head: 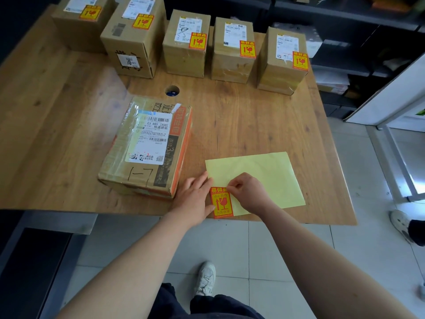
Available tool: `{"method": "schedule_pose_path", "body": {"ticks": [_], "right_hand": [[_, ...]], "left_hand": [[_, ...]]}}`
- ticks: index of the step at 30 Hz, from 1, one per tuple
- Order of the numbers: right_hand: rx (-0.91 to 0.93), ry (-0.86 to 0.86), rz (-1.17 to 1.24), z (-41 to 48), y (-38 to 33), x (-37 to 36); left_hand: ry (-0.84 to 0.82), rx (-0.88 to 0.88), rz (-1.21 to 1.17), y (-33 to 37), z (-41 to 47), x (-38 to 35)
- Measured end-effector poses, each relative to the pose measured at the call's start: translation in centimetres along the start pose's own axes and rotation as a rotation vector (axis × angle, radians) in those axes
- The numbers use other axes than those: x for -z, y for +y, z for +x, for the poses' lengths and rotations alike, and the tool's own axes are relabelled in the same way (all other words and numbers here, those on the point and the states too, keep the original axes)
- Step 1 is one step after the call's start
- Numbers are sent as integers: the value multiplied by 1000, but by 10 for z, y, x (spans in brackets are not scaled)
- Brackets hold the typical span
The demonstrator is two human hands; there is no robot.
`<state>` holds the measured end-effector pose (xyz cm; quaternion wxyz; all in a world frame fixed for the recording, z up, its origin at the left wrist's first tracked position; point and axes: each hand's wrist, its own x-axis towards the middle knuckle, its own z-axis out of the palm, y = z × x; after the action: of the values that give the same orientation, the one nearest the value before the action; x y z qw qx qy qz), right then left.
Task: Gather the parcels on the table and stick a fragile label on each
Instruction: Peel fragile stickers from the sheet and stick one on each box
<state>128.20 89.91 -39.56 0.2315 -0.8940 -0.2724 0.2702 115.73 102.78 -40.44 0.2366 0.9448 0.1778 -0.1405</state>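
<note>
- Six parcels in all stood on the wooden worktop.
- Far row of parcels: five brown cartons side by side along the far edge, each with a white shipping slip and a red-and-yellow fragile sticker on its top face.
- Near parcel: a flat carton with orange print, taped, lying near and left of centre; it bore a white shipping slip and no fragile sticker.
- Backing sheet: pale yellow, lying flat on the worktop at the near edge, just right of the near parcel.
- Fragile label: red and yellow with a broken-glass mark, at the near-left corner of the backing sheet.
- Left hand: palm down between the near parcel and the fragile label, fingers straight and flat, touching the label's left edge.
- Right hand: resting on the backing sheet, fingers curled and pinching the far edge of the fragile label.
- Cable hole: round, in the worktop between the near parcel and the far row.
- Shoe: pale, on the tiled floor below the near edge.
</note>
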Motion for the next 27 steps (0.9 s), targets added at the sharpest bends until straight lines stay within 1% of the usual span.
{"method": "schedule_pose_path", "body": {"ticks": [5,8,11,14,16,19,21,27], "right_hand": [[23,-85,172,-13,5,14],[-9,-124,301,-22,14,19],[-37,-131,370,-30,22,22],[-40,-102,389,-34,24,20],[-49,-79,396,-35,24,19],[-59,-65,388,-35,22,20],[-58,-70,368,-36,20,24],[-52,-111,363,-44,19,45]], "left_hand": [[-36,-3,36,0,-1,3],[-47,0,56,0,-1,2],[-27,-6,53,1,-2,0],[51,-62,12,2,-6,-2],[72,-105,9,2,-9,-4],[21,-131,11,-2,-12,-6],[-16,-132,58,-4,-14,-7],[-65,-91,156,4,-20,-3]]}}
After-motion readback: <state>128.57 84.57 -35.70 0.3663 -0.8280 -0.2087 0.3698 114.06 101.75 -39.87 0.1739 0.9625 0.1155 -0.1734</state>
